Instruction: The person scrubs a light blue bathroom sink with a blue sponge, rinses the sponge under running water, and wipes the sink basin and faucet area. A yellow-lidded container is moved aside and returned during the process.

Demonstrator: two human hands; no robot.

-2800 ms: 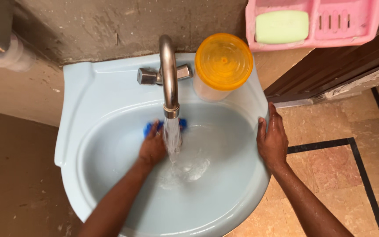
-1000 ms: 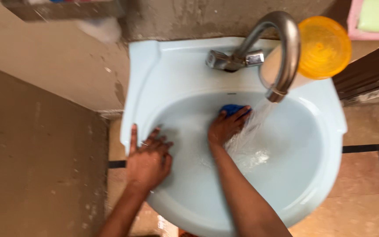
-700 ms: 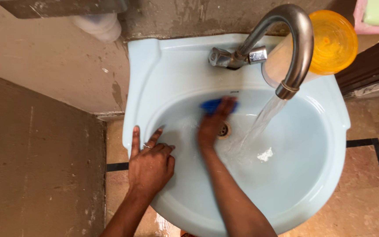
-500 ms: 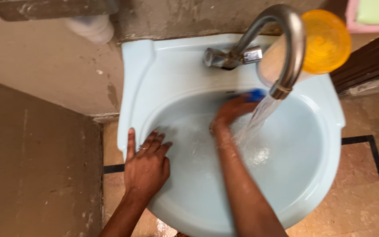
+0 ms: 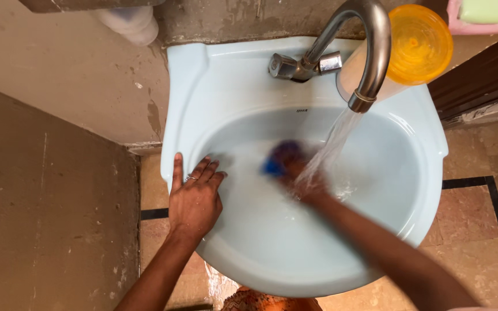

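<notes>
A pale blue wash basin point(image 5: 234, 80) fills the middle of the head view. Water runs from a curved metal tap point(image 5: 370, 46) into the bowl. My left hand point(image 5: 195, 196) lies flat on the basin's left rim, fingers spread, a ring on one finger. My right hand point(image 5: 301, 175), blurred by motion, presses a blue scrubber point(image 5: 276, 159) against the inside of the bowl near its middle, just left of the water stream.
A jar with an orange lid point(image 5: 419, 43) stands on the basin's back right corner. A pink soap dish with a green soap bar point(image 5: 488, 10) hangs at the top right. A white pipe point(image 5: 128, 23) sits at the wall top left. Tiled floor lies below.
My right hand with the blue scrubber has swept from the bowl's back wall near the tap down and left toward the middle. Earlier the scrubber was in my left hand; the hands have swapped roles.
</notes>
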